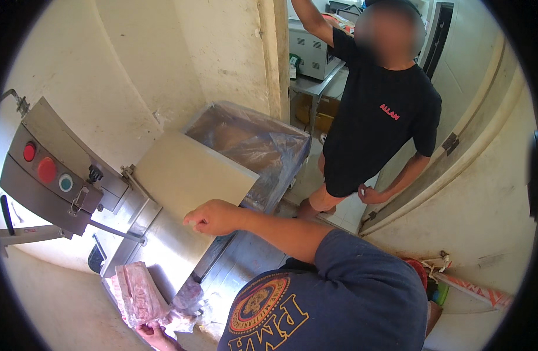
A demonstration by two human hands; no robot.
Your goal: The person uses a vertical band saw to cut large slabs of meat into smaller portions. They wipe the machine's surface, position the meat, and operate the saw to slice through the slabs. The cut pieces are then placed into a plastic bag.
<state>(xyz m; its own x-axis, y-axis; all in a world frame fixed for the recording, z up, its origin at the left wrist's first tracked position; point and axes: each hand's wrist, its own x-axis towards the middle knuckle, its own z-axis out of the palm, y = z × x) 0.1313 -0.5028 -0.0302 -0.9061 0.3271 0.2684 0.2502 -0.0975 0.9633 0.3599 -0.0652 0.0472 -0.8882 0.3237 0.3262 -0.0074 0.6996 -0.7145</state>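
Note:
At the lower left, my left hand (155, 336) grips the near end of a pinkish slab of frozen meat (139, 295). The slab lies on the metal table (174, 257) of a cutting machine (49, 167). Crumpled clear plastic wrap (188, 295) sits just right of the meat. Stretched out to the left from my shoulder, my right arm brings my right hand (213, 217) over the table's right edge. Its fingers are curled in, and I see nothing in them. The machine's panel carries red buttons and a green one.
Beyond the metal surface lies a wide, pale panel (193, 167). Behind it stands a bin lined with clear plastic (245, 131). A co-worker in a black shirt (386, 111) stands in the doorway, one arm raised. Walls close in on both sides; a striped roll (476, 289) leans at right.

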